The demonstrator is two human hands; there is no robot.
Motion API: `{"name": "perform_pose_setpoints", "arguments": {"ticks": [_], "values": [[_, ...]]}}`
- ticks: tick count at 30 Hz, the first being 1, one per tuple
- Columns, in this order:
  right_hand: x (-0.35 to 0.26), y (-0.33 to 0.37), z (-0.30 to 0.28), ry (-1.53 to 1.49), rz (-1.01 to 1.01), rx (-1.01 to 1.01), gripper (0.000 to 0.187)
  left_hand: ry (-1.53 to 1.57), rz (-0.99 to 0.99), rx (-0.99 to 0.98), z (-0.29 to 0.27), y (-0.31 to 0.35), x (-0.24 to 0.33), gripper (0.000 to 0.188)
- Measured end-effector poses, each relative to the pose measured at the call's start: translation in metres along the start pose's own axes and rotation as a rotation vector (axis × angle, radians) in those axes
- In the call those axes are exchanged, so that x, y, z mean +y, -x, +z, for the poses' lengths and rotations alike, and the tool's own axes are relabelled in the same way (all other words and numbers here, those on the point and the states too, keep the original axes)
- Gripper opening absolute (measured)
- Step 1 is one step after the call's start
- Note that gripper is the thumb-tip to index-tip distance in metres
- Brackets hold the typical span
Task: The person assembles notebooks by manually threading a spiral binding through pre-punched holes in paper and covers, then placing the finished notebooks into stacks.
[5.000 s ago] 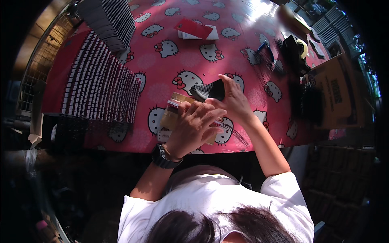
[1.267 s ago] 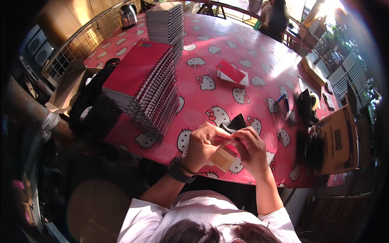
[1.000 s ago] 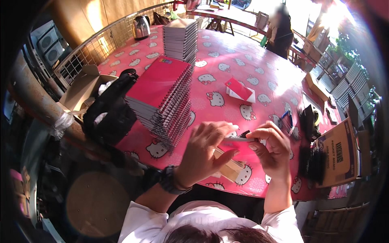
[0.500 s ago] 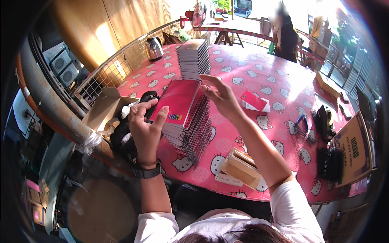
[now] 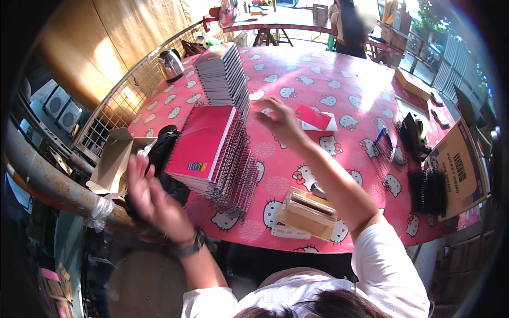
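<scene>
A tall stack of spiral notebooks with a red cover [image 5: 204, 140] on top stands on the left part of the table. Right behind it rises a second notebook stack [image 5: 220, 79], its bindings facing right. My left hand [image 5: 159, 204], slightly smeared by motion, hovers off the left side of the front stack with its fingers stretched out and holds nothing. My right hand [image 5: 281, 123] hangs in the air to the right of the stacks, fingers apart and empty. Wire coils stick out along the front stack's right side.
A small red booklet [image 5: 313, 116] lies on a white one. Nearer me sits a wooden block [image 5: 307, 214]. On the right are blue-handled pliers [image 5: 389, 139], black spiral coils [image 5: 428, 191] and a cardboard box [image 5: 457, 167]. A kettle [image 5: 170, 64] stands far left; a person [image 5: 350, 29] is beyond.
My left hand has come off the front stack's left side and moved left and down. My right hand has drawn away from the stack's far right corner. The view has shifted.
</scene>
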State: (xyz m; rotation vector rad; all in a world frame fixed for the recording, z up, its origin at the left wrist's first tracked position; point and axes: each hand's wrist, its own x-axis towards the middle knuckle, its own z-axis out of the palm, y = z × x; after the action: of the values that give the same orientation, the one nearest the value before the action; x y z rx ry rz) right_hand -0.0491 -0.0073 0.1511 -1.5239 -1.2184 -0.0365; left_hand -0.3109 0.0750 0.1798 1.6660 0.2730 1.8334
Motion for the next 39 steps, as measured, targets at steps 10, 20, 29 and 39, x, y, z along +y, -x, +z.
{"name": "perform_pose_setpoints", "arguments": {"ticks": [10, 20, 29, 39], "values": [[0.185, 0.048, -0.117, 0.912, 0.175, -0.263, 0.030, 0.603, -0.640, -1.000, 0.033, 0.117, 0.032, 0.013], [0.186, 0.033, -0.120, 0.986, 0.139, -0.341, 0.019, 0.225, -0.946, -0.670, 0.063, 0.204, -0.033, 0.017], [0.190, 0.036, -0.122, 0.998, 0.100, -0.338, 0.018, 0.201, -0.900, -0.739, 0.066, 0.200, -0.031, 0.020], [0.211, 0.026, -0.119, 1.140, 0.132, -0.221, 0.030, 0.247, -0.885, -0.660, 0.062, 0.202, -0.036, 0.029]]}}
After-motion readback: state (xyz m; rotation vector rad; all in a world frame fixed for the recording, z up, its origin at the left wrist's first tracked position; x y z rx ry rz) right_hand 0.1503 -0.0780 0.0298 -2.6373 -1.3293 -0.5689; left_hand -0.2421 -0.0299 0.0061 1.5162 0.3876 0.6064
